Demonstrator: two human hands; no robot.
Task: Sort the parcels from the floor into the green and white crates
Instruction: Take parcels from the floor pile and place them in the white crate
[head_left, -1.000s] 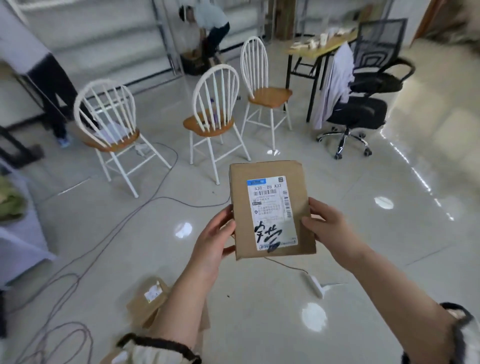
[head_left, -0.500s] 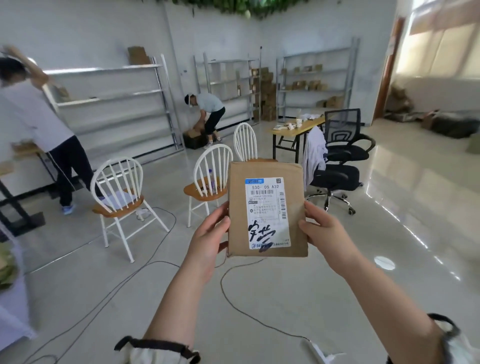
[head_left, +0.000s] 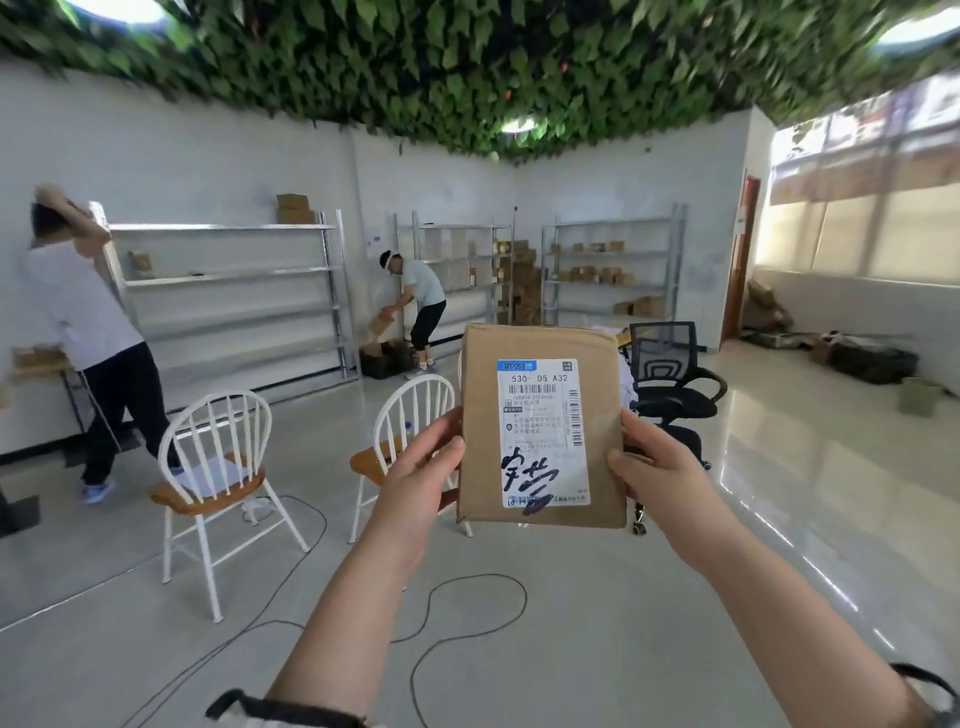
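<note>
**Parcel** (head_left: 540, 364), one: flat brown cardboard, held upright in mid-air in front of the wearer. Its white printed label (head_left: 543, 415) faces the camera, with black handwriting across the lower part.

**Left hand** (head_left: 421, 478), one: curled round the parcel's left edge, thumb on the front face, fingers behind.

**Right hand** (head_left: 660, 478), one: curled round the right edge likewise, thumb in front.

**White spindle-back chairs**, two: left chair (head_left: 215, 457) stands apart; middle chair (head_left: 410, 410) is just behind the left hand and partly hidden by it.

**Black office chair** (head_left: 675, 384), one: behind the parcel's right edge, partly covered.

**Metal shelf racks**, three, along the far walls: left rack (head_left: 228, 291), middle rack (head_left: 457, 260), right rack (head_left: 613, 265), the right one carrying small cartons.

**Other persons**, two: one (head_left: 88, 332) at far left, one (head_left: 423, 306) bending near a dark crate (head_left: 384, 358).

**Cables** (head_left: 467, 597): loops on the floor (head_left: 597, 649) below the forearms.

**Open room**: glossy floor runs bare to the right, below the windows.
</note>
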